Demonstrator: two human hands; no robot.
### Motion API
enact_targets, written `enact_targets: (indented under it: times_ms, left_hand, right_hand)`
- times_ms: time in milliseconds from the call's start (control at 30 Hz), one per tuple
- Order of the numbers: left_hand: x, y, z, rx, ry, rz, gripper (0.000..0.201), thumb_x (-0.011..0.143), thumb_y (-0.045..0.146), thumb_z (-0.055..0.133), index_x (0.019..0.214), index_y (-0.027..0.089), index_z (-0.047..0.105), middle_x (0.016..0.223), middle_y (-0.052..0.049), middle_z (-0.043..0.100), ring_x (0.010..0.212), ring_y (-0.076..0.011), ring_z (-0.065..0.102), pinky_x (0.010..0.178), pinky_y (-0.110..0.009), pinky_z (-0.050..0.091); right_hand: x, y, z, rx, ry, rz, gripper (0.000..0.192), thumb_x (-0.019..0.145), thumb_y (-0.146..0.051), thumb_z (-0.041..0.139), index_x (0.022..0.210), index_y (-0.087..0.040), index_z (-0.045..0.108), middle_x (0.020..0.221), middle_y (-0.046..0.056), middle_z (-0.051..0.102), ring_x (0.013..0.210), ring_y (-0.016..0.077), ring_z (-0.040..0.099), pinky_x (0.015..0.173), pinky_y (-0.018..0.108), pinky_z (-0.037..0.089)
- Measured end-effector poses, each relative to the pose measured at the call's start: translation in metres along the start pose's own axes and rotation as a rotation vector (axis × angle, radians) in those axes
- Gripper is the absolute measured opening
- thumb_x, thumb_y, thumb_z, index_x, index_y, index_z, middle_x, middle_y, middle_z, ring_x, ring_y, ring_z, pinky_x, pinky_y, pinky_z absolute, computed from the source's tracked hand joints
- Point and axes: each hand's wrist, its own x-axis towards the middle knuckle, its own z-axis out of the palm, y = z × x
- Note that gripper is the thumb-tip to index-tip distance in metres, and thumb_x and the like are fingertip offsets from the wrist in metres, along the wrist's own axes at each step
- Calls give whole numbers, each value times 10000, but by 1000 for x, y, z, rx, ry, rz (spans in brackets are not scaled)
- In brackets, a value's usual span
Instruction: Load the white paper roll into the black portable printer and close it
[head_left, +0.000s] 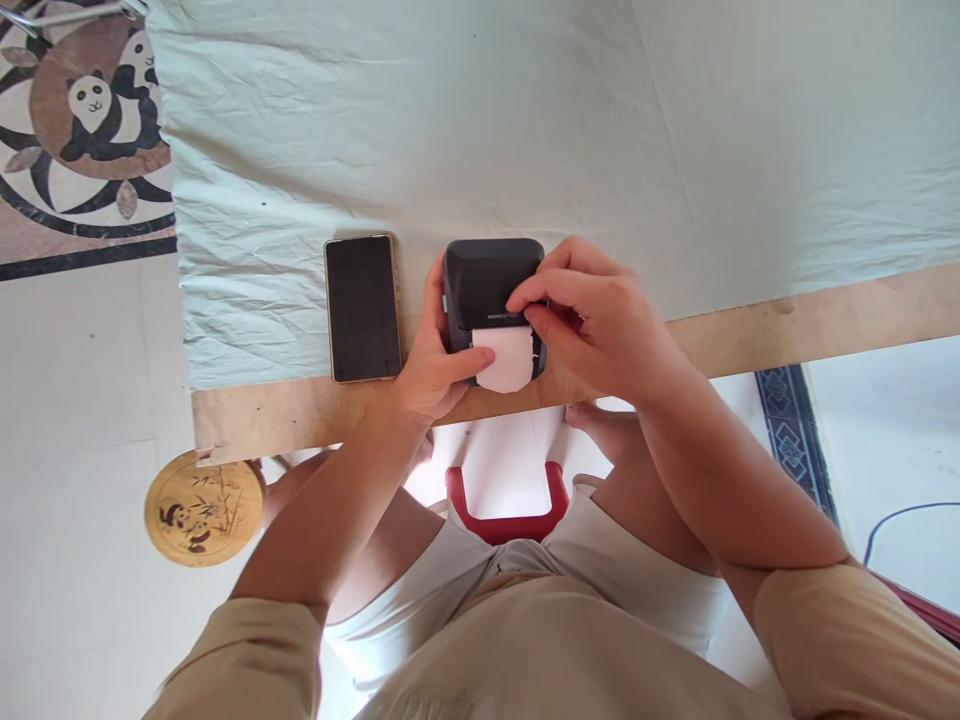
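Observation:
A small black label printer (493, 280) sits near the table's front edge, with a white paper strip (504, 372) sticking out of its front. My left hand (435, 365) wraps round the printer's left side, its thumb pressed on the paper. My right hand (592, 310) is at the printer's right side. Its thumb and index fingertips come close together over the lid's front right corner; whether anything is pinched there I cannot make out. A phone (364, 308) with a dark screen lies flat left of my left hand.
A pale wrinkled cloth (420, 130) covers the table, leaving a bare wooden edge (262, 412) along the front. Below that edge are a round wooden stool top (204, 508) with panda pictures and a red frame (506, 528) between my legs. A dark cable (900, 512) is at right.

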Motion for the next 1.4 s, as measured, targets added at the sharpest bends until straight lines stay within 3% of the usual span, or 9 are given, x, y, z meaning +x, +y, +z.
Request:
enact_targets:
  times_ms: [133,267,400,533,767,900,1033,1200,1400]
  left_hand:
    - [-2,5,9,-26,81,-11,676,664,363,776,1268,385,471,1170,28,642,1023,-211,644,771,-285,575]
    - [-4,8,14,-67,90,-45,433,725,485,706,1075,258,590,1056,-17,687,1080,-249,641,815,-323,571]
    - [-6,6,16,-80,53,-48,393,749,370,707,1097,257,564,860,-14,679,856,-211,699,566,-247,530]
    - [-4,6,18,-58,56,-29,412,715,362,736,1076,251,571,811,5,636,700,-154,672,525,-216,492]
    - [-2,6,17,-48,49,-10,352,754,312,694,1080,264,569,823,22,635,675,-108,627,532,-210,498]
    - [-1,2,16,-10,60,-9,418,713,374,725,1099,290,585,847,3,654,903,-199,674,595,-258,538]
    - [-1,2,20,-22,79,-15,442,738,459,683,1125,261,601,959,-29,689,1195,-285,570,889,-360,545]
    - [4,4,22,-125,-19,-62,390,911,474,365,1044,237,646,1106,-23,678,1243,-269,521,989,-398,500]
    - [7,0,21,-68,81,-101,393,893,519,389,997,248,653,1150,-7,666,1203,-273,556,895,-408,551]
  right_hand:
    - [-4,-11,-5,36,-86,154,466,793,-121,533,1246,-232,523,1261,69,471,557,-34,420,548,187,443]
    - [-5,-17,-9,128,-176,197,530,819,-139,501,1325,-281,431,1474,40,340,490,-65,366,538,195,455]
    - [-8,-13,-7,278,-192,254,515,799,-137,521,1289,-276,445,1466,28,348,584,-24,437,497,176,442]
    - [-7,-9,-7,286,-187,240,526,750,-122,564,1240,-284,463,1389,20,401,933,91,552,493,155,447]
    - [-2,-10,-12,158,-233,161,506,789,-109,506,1253,-299,447,1355,17,413,883,70,553,529,171,467]
    - [-4,-7,-15,116,-226,113,518,778,-114,533,1263,-278,452,1362,32,419,1002,119,541,527,187,475]
    - [-5,-7,-23,14,-274,112,542,769,-142,576,1282,-263,452,1359,40,430,980,121,548,565,203,493]
    - [-1,-8,-29,-85,-304,113,512,773,-171,576,1271,-234,473,1319,32,466,1021,114,549,647,187,499]
    - [7,-8,-26,-116,-327,21,529,771,-209,576,1285,-139,472,1365,80,430,1118,143,529,743,222,521]
